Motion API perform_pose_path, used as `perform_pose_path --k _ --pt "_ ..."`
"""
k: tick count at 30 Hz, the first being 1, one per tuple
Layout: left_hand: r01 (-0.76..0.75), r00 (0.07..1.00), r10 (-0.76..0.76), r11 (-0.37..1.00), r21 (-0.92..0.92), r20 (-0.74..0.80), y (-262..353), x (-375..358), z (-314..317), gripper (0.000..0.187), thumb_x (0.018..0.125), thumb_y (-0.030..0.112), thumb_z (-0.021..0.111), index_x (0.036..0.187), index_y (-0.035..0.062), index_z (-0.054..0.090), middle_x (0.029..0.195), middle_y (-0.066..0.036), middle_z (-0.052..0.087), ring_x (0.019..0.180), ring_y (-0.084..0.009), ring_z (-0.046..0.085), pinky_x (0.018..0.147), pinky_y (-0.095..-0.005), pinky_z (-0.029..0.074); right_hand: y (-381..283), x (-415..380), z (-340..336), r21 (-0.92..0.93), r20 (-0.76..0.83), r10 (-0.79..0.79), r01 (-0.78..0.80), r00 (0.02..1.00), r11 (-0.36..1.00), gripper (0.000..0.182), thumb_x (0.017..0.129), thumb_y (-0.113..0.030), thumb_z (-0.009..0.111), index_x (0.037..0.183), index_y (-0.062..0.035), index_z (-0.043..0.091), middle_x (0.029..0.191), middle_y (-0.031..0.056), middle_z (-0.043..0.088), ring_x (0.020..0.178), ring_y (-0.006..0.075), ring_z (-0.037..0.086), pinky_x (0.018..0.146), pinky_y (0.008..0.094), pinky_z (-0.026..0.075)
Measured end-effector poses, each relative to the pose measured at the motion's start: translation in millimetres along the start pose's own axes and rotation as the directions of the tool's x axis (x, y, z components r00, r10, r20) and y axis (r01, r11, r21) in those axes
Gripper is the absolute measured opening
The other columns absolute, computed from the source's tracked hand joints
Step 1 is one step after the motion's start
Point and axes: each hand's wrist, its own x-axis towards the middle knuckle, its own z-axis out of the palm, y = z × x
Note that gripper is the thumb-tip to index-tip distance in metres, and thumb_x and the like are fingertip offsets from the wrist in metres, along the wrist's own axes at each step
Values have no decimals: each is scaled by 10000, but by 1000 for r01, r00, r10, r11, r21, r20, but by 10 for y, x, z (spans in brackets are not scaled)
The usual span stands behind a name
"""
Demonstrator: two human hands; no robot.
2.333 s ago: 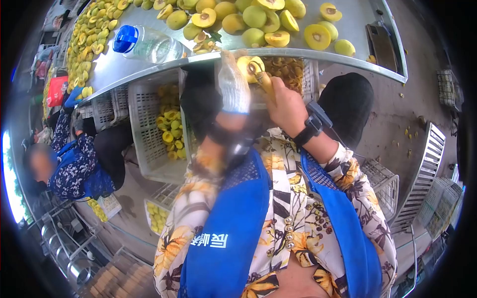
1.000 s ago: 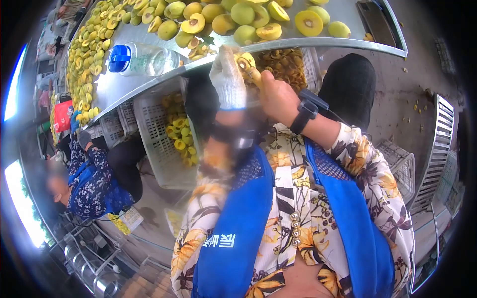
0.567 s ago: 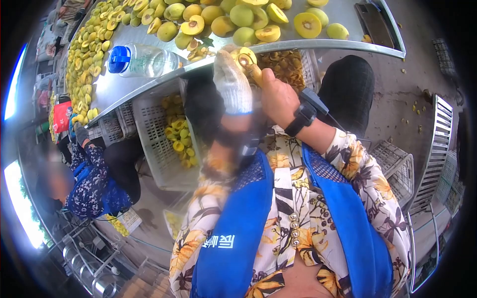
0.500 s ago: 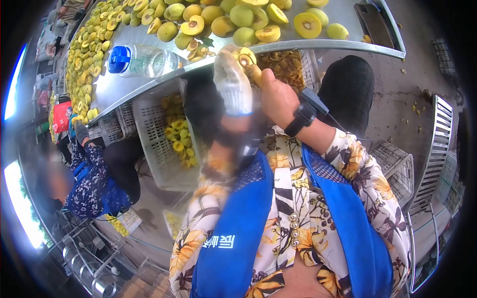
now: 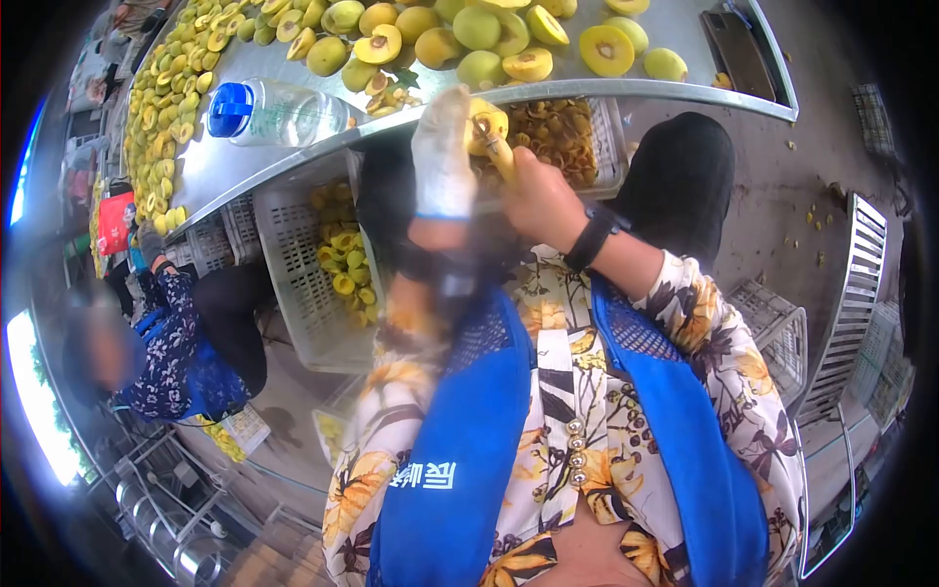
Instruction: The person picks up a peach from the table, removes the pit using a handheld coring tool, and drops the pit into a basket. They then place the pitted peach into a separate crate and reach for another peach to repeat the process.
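Far left, a seated co-worker [image 5: 184, 347], near a red bag [image 5: 116, 225]. Next, a long spread of cut fruit [image 5: 168, 127] on the metal table [image 5: 201, 168], with a blue-capped water bottle [image 5: 293, 115] near the rim, perhaps for easy reach. Below, a white crate [image 5: 279, 220] of yellow fruit pieces [image 5: 347, 262], some hollow-centred, beside the left leg, probably for a short drop from the left hand [image 5: 442, 157].

At centre, left hand in a pale glove, closed around 1 piece of fruit [image 5: 486, 115], cut face turned towards the tool [image 5: 500, 157], likely for a steady grip and a bare face to work on. Exact finger positions inside the glove not clear. Right hand [image 5: 541, 196], bare, wrapped around the tool's handle, tip at the middle of the cut face. Both hands just below the table edge, near a 2nd crate [image 5: 613, 147] of brown scraps [image 5: 555, 137], seemingly placed there to catch waste.

Edges, left to right: raised metal rim close above the glove, little room that way; crate rim just beyond the right hand; right knee [image 5: 680, 186] farther out; then open floor [image 5: 768, 210] before a slatted rack [image 5: 846, 303].
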Motion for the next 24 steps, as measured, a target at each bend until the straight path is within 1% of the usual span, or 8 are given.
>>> perform_pose_path --k 2,3,6,10,12,15,20,24 --pt "-100 995 100 995 21 9 -122 -43 -25 295 857 312 587 874 18 567 735 -80 592 571 -140 538 509 -254 445 -59 -67 40 43 -8 25 -25 1000 999 209 771 -110 538 877 36 432 708 290 553 696 460 550 605 475 444" --pt "29 999 -29 999 -35 -12 -131 -36 -60 306 864 327 572 871 22 558 727 -88 592 563 -152 538 504 -261 446 -75 -94 65 64 -6 39 -39 999 997 224 772 -121 544 888 35 434 717 297 550 705 467 545 615 478 445" --pt "441 894 -448 869 -226 23 48 36 -22 392 882 407 509 840 19 538 691 -127 591 554 -200 555 498 -284 456 -75 -108 52 106 47 70 -74 996 992 213 768 -101 524 926 26 460 655 190 557 567 316 578 529 389 460" --pt "328 945 -322 937 -124 61 26 53 -15 374 883 360 521 849 -11 545 675 -133 593 539 -191 561 487 -274 459 -91 -134 -3 190 133 121 -145 984 971 196 761 -77 513 931 14 478 644 73 536 477 145 533 432 294 429" --pt "144 990 -144 989 10 6 26 -20 18 351 885 326 524 857 -23 549 674 -135 594 528 -186 560 479 -269 458 -140 -115 -80 275 257 220 -290 941 917 192 763 -77 520 928 10 477 645 66 534 450 138 512 405 279 411" --pt "68 997 -69 996 64 15 -78 11 -38 319 880 284 532 861 -33 551 665 -138 593 502 -181 549 462 -265 452 -136 -113 -90 338 343 271 -387 899 858 165 767 -65 511 911 5 472 637 62 524 412 128 471 374 264 385" --pt "207 976 -203 977 -43 79 -39 -7 -54 263 877 237 539 818 -15 588 647 -120 591 488 -162 545 446 -266 442 -165 -142 -132 480 441 251 -462 862 745 125 775 -47 488 891 -12 459 615 47 493 398 111 434 365 249 367" --pt "-53 998 37 944 327 52 -140 0 -78 380 885 340 502 824 -13 628 703 -103 641 581 -130 591 504 -244 462 -140 -157 -139 512 509 248 -521 824 683 138 777 -46 481 909 -20 451 602 37 476 397 108 429 356 247 360"
